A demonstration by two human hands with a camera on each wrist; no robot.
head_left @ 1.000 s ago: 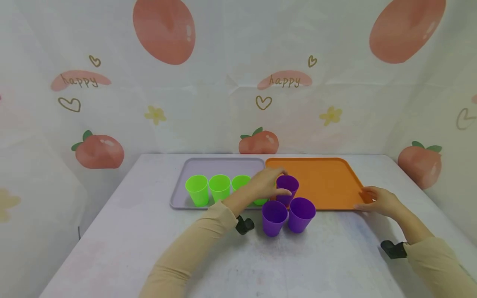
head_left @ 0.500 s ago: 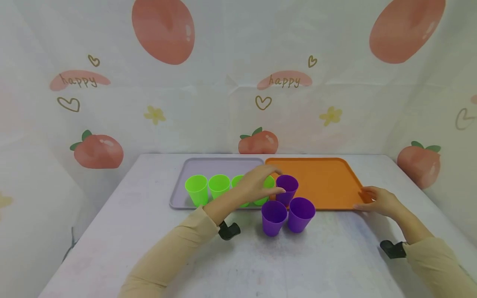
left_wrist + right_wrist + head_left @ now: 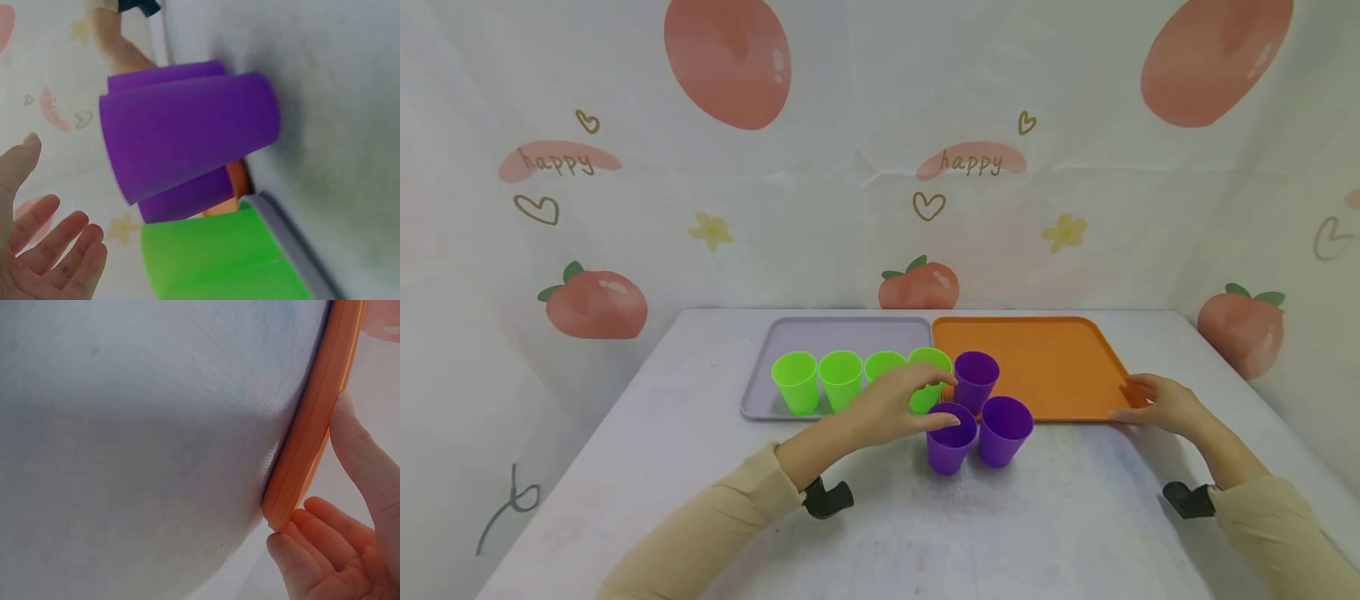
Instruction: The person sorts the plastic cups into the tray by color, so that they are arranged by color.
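Observation:
My left hand (image 3: 887, 408) is spread beside a purple cup (image 3: 947, 458) on the table, thumb and fingertips just over its rim. In the left wrist view, a gap shows between the fingers and that cup. A second purple cup (image 3: 1003, 437) stands on the table to its right. Behind them, a third purple cup (image 3: 976, 382) stands upright at the front left corner of the orange tray (image 3: 1045, 367). My right hand (image 3: 1167, 406) holds that tray's front right corner, thumb on the front edge and fingers around the side (image 3: 325, 540).
Several green cups (image 3: 795, 383) stand in a row along the front of a pale lilac tray (image 3: 820, 332), partly hidden by my left hand. Both trays sit side by side on a white table (image 3: 1075, 517). A patterned cloth (image 3: 820, 208) hangs behind.
My left hand has drawn away from the purple cup on the orange tray, moving left and toward me to the front left purple cup. My right hand has stayed at the tray corner.

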